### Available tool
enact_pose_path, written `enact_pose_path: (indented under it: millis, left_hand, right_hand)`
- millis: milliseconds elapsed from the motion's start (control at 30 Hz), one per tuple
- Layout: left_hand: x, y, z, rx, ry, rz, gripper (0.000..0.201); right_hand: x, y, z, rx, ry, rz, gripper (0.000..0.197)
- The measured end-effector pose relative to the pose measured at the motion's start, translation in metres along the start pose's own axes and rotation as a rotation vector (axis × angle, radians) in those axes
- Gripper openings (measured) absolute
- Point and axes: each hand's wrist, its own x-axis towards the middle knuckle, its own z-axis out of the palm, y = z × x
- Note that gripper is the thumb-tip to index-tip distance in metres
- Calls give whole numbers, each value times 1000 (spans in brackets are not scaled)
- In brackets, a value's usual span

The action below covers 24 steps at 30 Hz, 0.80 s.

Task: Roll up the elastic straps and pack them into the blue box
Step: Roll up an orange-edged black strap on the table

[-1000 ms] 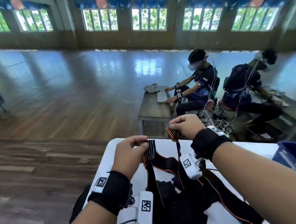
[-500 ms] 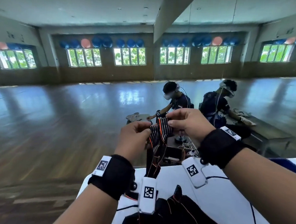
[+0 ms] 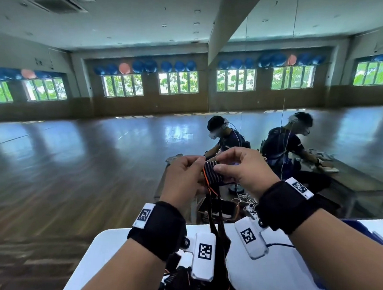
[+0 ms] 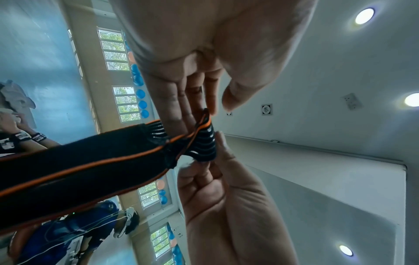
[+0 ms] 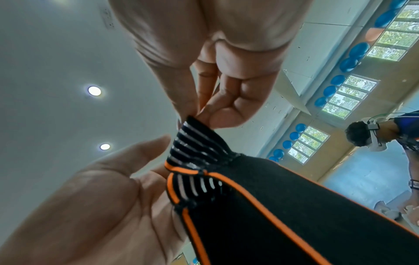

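Head view, white table (image 3: 279,273); wrist views, strap (image 4: 199,143) pinched

A large hall — something like a dance or exercise studio.
Polished wooden floor (image 3: 77,160), a mirrored wall, rows of windows (image 3: 178,83) topped with balloons (image 3: 146,66) — people seated at low tables (image 3: 358,179).

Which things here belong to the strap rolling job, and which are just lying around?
Job: elastic strap pinched by left hand and right hand; strap pile; blue box.
Lying about: white table; blue cable.
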Motion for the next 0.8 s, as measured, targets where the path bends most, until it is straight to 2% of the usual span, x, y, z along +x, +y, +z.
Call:
enact_pose_path:
  millis: [100, 167, 333, 400, 500, 567, 633, 733, 800]
  left_hand:
    - [-10, -4, 27, 17, 13, 54, 8]
    - [-17, -5, 45, 13, 29, 65, 13]
    - [-26, -7, 89, -24, 76, 42, 15]
    - [-31, -10, 105, -20, 83, 32, 18]
    - [-40, -15, 126, -6, 50, 10, 22]
    - [-45, -21, 136, 25, 34, 9, 20]
    - [-52, -30, 140, 137, 39, 75, 20]
    - [-66, -50, 140, 426, 84, 281, 14]
    - [-79, -65, 141, 544, 76, 320, 13]
  right_hand:
    - [-10, 3, -24, -90, 11, -55, 15]
    - [-18, 5, -40, -138, 15, -100, 15]
    - [-55, 23, -76, -296, -25, -136, 53]
    - [-68, 34, -88, -414, -46, -128, 47]
    - [-79, 52, -105, -392, -27, -131, 17]
    - [-85, 62, -117, -406, 24, -179, 8]
    - [-92, 67, -128, -391, 67, -202, 6]
    - [-102, 74, -143, -302, 111, -198, 19]
    - [-108, 77, -149, -271, 139, -194, 21]
